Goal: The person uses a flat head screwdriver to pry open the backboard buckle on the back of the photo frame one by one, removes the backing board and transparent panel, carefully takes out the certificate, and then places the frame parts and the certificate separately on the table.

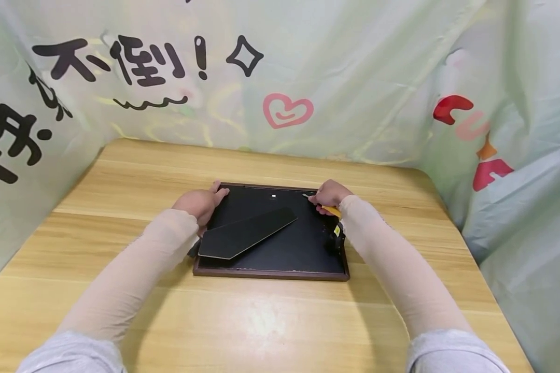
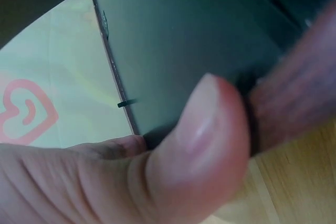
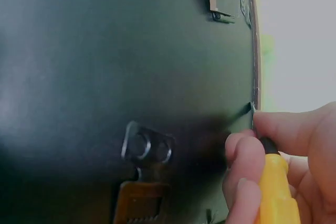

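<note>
A picture frame (image 1: 270, 277) lies with its black backing board (image 1: 303, 243) facing up. Across the board slants a black easel leg (image 1: 247, 234). My left hand (image 1: 199, 203) grips the frame's far left corner, its thumb (image 2: 205, 129) over the board's edge. At the far right corner, my right hand (image 1: 330, 194) holds a screwdriver by its yellow handle (image 3: 276, 192); a black collar shows above the handle. The right thumb and fingertips are right at a small dark tab (image 3: 250, 107) on the far edge, and they hide most of the shaft.
Beneath the frame is a wooden table (image 1: 261, 321), with printed cloth (image 1: 364, 77) hanging behind and beside it. A metal hanger plate (image 3: 147, 145) is fixed to the backing near the right hand. Another small tab (image 2: 126, 103) sticks up along the far edge.
</note>
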Available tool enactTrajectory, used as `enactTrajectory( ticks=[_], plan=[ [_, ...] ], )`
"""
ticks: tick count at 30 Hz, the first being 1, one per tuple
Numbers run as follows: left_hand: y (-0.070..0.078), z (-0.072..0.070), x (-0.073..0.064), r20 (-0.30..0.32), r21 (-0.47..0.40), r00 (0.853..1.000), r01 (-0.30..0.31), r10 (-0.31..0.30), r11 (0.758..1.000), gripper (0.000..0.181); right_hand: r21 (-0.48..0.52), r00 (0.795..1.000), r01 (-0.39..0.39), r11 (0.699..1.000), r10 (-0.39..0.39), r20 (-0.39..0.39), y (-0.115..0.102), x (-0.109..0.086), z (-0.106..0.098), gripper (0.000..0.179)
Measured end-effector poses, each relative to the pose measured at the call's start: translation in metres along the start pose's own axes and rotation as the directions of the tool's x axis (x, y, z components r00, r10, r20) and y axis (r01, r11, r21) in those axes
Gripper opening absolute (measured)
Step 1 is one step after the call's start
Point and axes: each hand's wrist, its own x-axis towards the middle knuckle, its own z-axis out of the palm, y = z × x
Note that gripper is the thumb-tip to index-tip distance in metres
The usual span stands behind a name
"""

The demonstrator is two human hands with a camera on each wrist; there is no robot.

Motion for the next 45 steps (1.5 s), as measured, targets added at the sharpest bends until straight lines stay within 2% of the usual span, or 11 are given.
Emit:
enactTrajectory(
  ticks=[4,8,13,19,26,32,34,40,45],
  plan=[
    [0.0,0.001,0.0,-0.001,-0.004,1.0,-0.005,0.005,1.0,0.123,0.04,1.0,-0.001,0.999,0.002,-0.02,0.0,0.0,0.002,0.034],
    [-0.001,0.001,-0.002,-0.007,-0.018,1.0,0.002,-0.002,1.0,0.121,0.142,0.999,0.016,0.99,-0.012,-0.033,0.004,0.003,0.005,0.039],
    [-0.002,0.0,-0.005,-0.01,-0.049,1.0,-0.004,0.003,0.999,0.119,0.236,0.997,0.065,0.97,-0.052,-0.064,0.011,0.009,0.008,0.032],
    [-0.001,-0.002,-0.003,0.013,-0.038,1.0,0.019,-0.019,0.999,0.121,0.25,0.995,0.075,0.965,-0.056,-0.082,0.014,0.013,0.004,0.026],
    [0.0,-0.003,0.002,0.058,0.002,0.997,0.049,-0.049,0.999,0.128,0.283,0.997,0.04,0.958,-0.02,-0.073,0.013,0.014,0.001,0.025],
    [0.0,-0.003,0.006,0.104,-0.033,0.992,0.071,-0.067,0.997,0.13,0.232,0.997,0.075,0.97,-0.065,-0.051,0.013,0.014,0.0,0.026],
    [0.002,-0.002,0.007,0.114,-0.018,0.991,0.07,-0.067,0.997,0.129,0.213,0.996,0.084,0.973,-0.076,-0.046,0.014,0.014,0.001,0.027],
    [0.004,0.0,0.01,0.115,0.063,0.99,0.071,-0.078,0.995,0.125,0.204,0.995,0.105,0.973,-0.103,-0.02,0.017,0.018,0.004,0.028],
    [0.004,-0.001,0.009,0.08,0.086,0.995,0.057,-0.064,0.995,0.123,0.234,0.994,0.109,0.966,-0.113,0.003,0.018,0.023,0.001,0.026]
  ],
)
